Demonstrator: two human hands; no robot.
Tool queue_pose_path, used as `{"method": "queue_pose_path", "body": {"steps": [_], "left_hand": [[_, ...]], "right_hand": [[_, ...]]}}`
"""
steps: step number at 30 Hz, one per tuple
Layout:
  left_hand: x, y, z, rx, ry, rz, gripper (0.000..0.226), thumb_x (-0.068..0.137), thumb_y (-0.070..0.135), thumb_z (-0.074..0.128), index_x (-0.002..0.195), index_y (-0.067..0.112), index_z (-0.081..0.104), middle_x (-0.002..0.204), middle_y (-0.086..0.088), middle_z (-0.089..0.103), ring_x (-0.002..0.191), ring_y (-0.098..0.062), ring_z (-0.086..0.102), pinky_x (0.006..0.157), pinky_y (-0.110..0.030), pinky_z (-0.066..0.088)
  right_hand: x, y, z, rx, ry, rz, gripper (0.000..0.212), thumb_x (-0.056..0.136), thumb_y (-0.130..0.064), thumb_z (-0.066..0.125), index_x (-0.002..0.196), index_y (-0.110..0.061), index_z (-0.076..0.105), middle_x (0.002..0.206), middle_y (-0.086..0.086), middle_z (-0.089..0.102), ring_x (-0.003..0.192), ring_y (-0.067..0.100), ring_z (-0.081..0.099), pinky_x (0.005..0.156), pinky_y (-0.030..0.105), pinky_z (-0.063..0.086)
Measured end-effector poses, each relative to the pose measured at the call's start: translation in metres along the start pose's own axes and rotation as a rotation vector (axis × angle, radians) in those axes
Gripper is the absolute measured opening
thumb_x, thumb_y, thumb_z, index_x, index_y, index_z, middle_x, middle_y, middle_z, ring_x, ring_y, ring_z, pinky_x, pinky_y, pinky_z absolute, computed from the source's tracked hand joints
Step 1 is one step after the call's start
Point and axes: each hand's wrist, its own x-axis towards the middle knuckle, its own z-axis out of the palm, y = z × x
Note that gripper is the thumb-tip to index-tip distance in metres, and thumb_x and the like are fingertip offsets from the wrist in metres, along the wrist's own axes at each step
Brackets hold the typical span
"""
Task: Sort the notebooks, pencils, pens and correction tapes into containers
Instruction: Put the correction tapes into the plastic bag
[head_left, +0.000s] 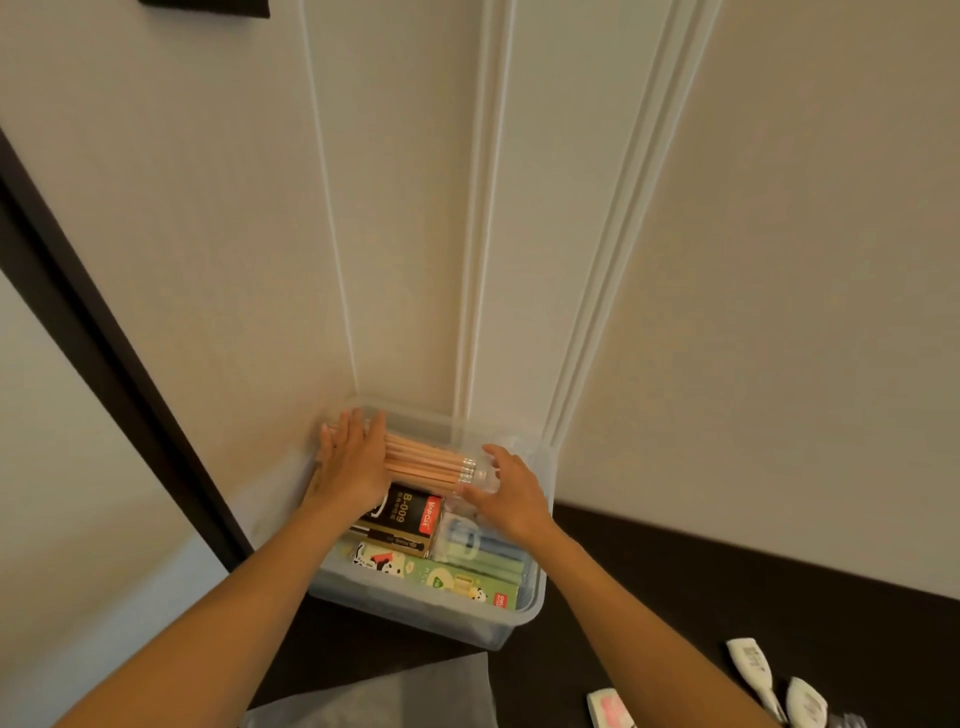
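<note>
A clear plastic bin (524, 613) stands against the wall on a dark table. Over its far end lies a clear case of orange pencils (431, 465). My left hand (353, 462) lies flat over the case's left end, fingers straight. My right hand (511, 493) curls round the case's right end by the cap. Below the case, inside the bin, sit a black pen box (410, 514) marked B-009, blue and green tubes in wrap (483, 551), and a green notebook (441, 577) with a spotted-dog cover.
Correction tapes in white wrappers (753, 670) lie on the dark table at the lower right, beside a pink-and-white pack (610, 709). A grey sheet (395, 696) lies near the bottom edge. The wall with white mouldings rises right behind the bin.
</note>
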Motion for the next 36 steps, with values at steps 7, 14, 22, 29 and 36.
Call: {"method": "queue_pose_path", "body": {"steps": [7,14,22,29,36], "left_hand": [[-0.055,0.067,-0.010,-0.335,0.259,0.082,0.053,0.086,-0.006,0.048,0.135,0.007,0.033,0.132,-0.012,0.040,0.121,-0.027,0.036,0.097,-0.035,0.035],[-0.141,0.135,0.017,-0.473,0.210,0.287,0.033,0.092,0.007,0.046,0.124,0.010,0.041,0.115,-0.011,0.051,0.098,-0.027,0.054,0.078,-0.035,0.044],[-0.192,0.129,0.128,-0.109,-0.139,-0.008,0.031,0.095,0.021,0.045,0.123,0.009,0.046,0.125,-0.012,0.051,0.115,-0.027,0.051,0.091,-0.035,0.043],[-0.202,0.097,0.198,-0.044,-0.107,-0.159,0.047,0.094,0.016,0.050,0.136,0.006,0.033,0.134,-0.016,0.041,0.119,-0.029,0.046,0.095,-0.037,0.041],[-0.209,0.100,0.204,-0.214,-0.086,-0.115,0.028,0.091,0.005,0.053,0.118,0.001,0.050,0.120,-0.016,0.054,0.111,-0.031,0.054,0.090,-0.035,0.044]], "right_hand": [[-0.046,0.018,-0.040,0.262,0.235,0.046,0.048,0.090,-0.009,0.056,0.135,-0.012,0.039,0.127,0.008,0.049,0.115,0.020,0.051,0.088,0.024,0.046],[-0.122,0.078,-0.070,0.302,0.413,0.197,0.045,0.090,-0.007,0.054,0.132,-0.015,0.043,0.120,0.005,0.053,0.093,0.013,0.056,0.086,0.034,0.051],[-0.180,0.166,-0.041,0.085,0.228,0.282,0.036,0.088,-0.005,0.047,0.121,-0.016,0.056,0.123,0.005,0.056,0.109,0.018,0.054,0.090,0.030,0.044],[-0.199,0.224,-0.008,-0.234,0.128,0.113,0.041,0.087,-0.004,0.052,0.125,-0.018,0.056,0.135,0.001,0.045,0.127,0.017,0.037,0.096,0.024,0.035],[-0.208,0.244,0.001,-0.418,0.157,-0.054,0.046,0.091,-0.014,0.054,0.135,-0.022,0.046,0.139,0.001,0.039,0.127,0.018,0.036,0.101,0.028,0.036]]}}
